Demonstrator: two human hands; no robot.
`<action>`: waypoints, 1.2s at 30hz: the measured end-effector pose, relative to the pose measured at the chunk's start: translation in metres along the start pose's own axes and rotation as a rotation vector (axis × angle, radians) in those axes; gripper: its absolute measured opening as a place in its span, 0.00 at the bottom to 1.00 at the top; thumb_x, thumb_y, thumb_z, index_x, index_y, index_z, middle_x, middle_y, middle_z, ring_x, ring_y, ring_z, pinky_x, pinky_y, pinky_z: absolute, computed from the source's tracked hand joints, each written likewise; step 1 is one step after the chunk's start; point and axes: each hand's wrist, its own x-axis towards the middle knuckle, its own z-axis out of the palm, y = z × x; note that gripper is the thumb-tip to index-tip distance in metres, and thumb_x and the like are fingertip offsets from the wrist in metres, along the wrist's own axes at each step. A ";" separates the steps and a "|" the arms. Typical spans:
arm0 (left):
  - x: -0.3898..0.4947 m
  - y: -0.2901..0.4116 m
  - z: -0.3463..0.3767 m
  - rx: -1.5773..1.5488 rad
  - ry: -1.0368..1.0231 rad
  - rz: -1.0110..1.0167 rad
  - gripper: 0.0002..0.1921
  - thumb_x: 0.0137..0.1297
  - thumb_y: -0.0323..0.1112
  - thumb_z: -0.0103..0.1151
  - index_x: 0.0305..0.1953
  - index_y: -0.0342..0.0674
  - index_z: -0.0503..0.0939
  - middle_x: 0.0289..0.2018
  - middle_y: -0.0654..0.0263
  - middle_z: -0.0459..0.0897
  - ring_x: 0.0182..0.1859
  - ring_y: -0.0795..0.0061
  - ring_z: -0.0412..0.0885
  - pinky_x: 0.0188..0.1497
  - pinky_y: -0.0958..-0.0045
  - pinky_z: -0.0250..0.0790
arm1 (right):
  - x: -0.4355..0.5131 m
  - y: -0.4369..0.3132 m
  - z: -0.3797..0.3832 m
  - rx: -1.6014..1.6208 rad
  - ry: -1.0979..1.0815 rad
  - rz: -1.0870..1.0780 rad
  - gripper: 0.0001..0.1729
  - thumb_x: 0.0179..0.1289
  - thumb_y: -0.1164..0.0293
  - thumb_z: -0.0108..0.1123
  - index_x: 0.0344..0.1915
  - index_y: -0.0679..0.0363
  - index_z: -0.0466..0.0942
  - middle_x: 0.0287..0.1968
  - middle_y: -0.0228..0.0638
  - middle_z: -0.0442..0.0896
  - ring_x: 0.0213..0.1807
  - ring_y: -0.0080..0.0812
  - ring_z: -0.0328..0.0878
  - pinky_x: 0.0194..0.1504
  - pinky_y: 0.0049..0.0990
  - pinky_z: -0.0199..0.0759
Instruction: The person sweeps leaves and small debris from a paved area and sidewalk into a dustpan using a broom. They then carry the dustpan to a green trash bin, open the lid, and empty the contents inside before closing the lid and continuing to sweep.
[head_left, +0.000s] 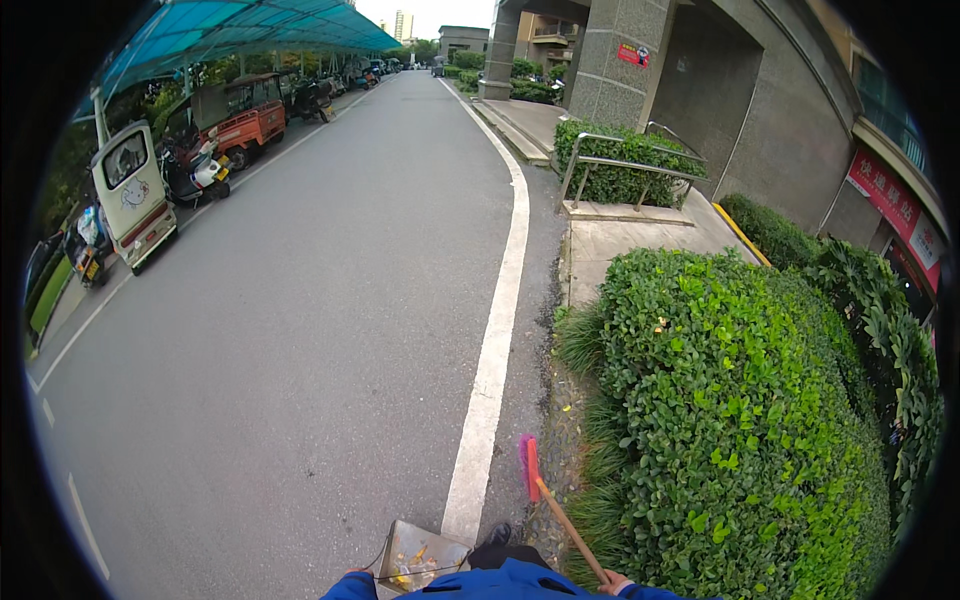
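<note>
At the bottom right, my right hand (615, 582) is closed around the wooden handle of a broom (532, 469). The broom's red head with purple bristles rests by the road's edge, between the white line and the grass. My left hand (360, 573) shows only in a small part at the bottom edge, beside a metal dustpan (401, 531); its grip cannot be made out. Yellowish and pale litter (417, 567) lies inside the dustpan, and a thin dark cord or wire runs across it.
A trimmed hedge (720, 390) borders the road on the right, with a metal railing (637, 161) beyond. The white line (495, 360) runs ahead along the asphalt. Parked at left under a blue canopy (255, 30) are a white enclosed vehicle (133, 195), scooters and an orange cargo tricycle (251, 122).
</note>
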 end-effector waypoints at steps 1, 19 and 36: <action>0.006 0.004 -0.010 -0.012 -0.016 -0.027 0.14 0.46 0.42 0.48 0.33 0.43 0.77 0.33 0.58 0.77 0.40 0.65 0.75 0.44 0.69 0.64 | 0.023 0.001 -0.004 0.044 -0.074 -0.067 0.26 0.47 0.77 0.53 0.49 0.59 0.60 0.24 0.35 0.70 0.23 0.26 0.67 0.26 0.27 0.64; 0.138 0.334 -0.258 -0.187 0.162 -0.137 0.18 0.42 0.42 0.55 0.35 0.39 0.75 0.34 0.56 0.77 0.39 0.64 0.75 0.43 0.69 0.65 | 0.323 -0.458 -0.057 -0.028 -0.272 -0.254 0.23 0.45 0.71 0.53 0.45 0.60 0.63 0.29 0.41 0.71 0.30 0.36 0.68 0.31 0.30 0.64; 0.424 0.830 -0.446 0.036 0.098 0.029 0.22 0.38 0.42 0.61 0.36 0.35 0.74 0.35 0.54 0.76 0.39 0.64 0.75 0.42 0.69 0.66 | 0.471 -0.631 -0.225 -0.202 0.008 0.212 0.22 0.44 0.65 0.54 0.41 0.61 0.66 0.33 0.46 0.73 0.36 0.45 0.69 0.35 0.34 0.64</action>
